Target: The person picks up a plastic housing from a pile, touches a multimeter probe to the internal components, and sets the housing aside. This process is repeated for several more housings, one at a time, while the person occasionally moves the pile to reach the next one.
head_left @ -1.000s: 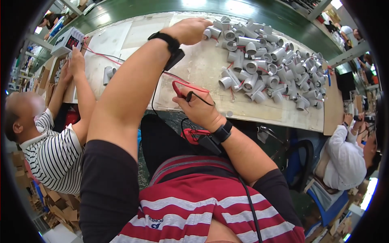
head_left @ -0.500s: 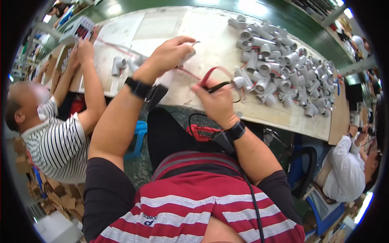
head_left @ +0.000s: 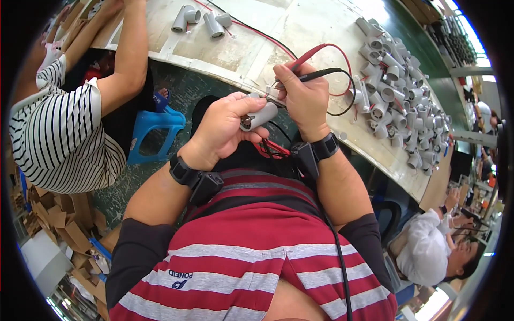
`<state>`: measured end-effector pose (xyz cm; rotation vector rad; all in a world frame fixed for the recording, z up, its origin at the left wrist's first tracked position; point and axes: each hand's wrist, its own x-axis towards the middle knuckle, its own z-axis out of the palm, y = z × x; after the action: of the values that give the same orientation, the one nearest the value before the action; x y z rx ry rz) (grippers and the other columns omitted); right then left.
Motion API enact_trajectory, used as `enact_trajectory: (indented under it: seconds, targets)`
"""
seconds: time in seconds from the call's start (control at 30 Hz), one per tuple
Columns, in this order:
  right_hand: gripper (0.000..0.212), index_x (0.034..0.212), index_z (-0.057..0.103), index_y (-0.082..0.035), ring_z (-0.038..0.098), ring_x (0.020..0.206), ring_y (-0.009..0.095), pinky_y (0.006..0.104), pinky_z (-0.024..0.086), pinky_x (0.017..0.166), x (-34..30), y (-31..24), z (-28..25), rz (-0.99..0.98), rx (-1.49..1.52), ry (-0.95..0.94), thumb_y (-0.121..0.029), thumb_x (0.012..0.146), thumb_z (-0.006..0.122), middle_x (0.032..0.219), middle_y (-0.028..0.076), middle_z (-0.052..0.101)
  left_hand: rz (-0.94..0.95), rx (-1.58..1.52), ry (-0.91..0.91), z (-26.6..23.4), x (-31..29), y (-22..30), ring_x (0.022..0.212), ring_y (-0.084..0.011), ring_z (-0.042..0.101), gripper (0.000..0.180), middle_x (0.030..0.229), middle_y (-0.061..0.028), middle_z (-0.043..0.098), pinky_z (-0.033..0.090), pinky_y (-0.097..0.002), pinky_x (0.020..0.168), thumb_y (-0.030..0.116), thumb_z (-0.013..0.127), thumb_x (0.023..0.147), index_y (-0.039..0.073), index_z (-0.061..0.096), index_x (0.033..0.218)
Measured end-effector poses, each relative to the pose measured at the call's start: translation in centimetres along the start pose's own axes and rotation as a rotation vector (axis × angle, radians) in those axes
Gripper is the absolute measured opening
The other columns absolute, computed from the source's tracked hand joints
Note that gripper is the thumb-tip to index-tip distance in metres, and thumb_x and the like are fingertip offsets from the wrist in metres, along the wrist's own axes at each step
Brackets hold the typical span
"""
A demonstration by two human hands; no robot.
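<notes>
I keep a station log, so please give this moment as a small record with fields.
left hand: holding a grey, tubular plastic fitting
right hand: holding a slim red probe and a slim black probe
surface: a pale, flat worktop
worktop right: a pile of grey plastic fittings
worktop upper left: two more grey plastic fittings
nearby, left: a blue plastic stool and a person in a black-and-white striped shirt

A short line of dark lettering stands upside down on a grey stripe of the wearer's red-and-grey striped shirt, at the left chest, with a small dark emblem beside it. Pale marks on a blue sandal are too small to read.
</notes>
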<state>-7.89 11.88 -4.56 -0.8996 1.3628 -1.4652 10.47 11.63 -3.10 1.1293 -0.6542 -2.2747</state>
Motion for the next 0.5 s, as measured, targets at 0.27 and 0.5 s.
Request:
enact_trajectory:
  seconds: [0.27, 0.5]
  targets:
    - [0.016, 0.093, 0.072, 0.000, 0.057, 0.056, 0.006, 0.0229, 0.043, 0.051, 0.49, 0.82, 0.32, -0.059, -0.234, -0.049, -0.015, 0.094, 0.077, 0.069, 0.000, 0.065, -0.001, 0.000, -0.008, -0.09, 0.24, -0.41, 0.062, -0.0209, 0.071, 0.026, 0.088, -0.0105, 0.069, 0.059, -0.0286, 0.050, 0.022, 0.070, 0.099, 0.001, 0.058, 0.108]
    - [0.016, 0.092, 0.072, 0.000, 0.056, 0.055, 0.006, 0.0234, 0.042, 0.050, 0.76, 0.66, 0.29, -0.023, -0.276, -0.061, -0.016, 0.093, 0.077, 0.066, 0.000, 0.064, -0.002, -0.011, -0.010, -0.03, 0.27, -0.08, 0.062, -0.0204, 0.071, 0.026, 0.088, -0.0104, 0.068, 0.058, -0.0281, 0.049, 0.022, 0.070, 0.099, 0.001, 0.058, 0.109]
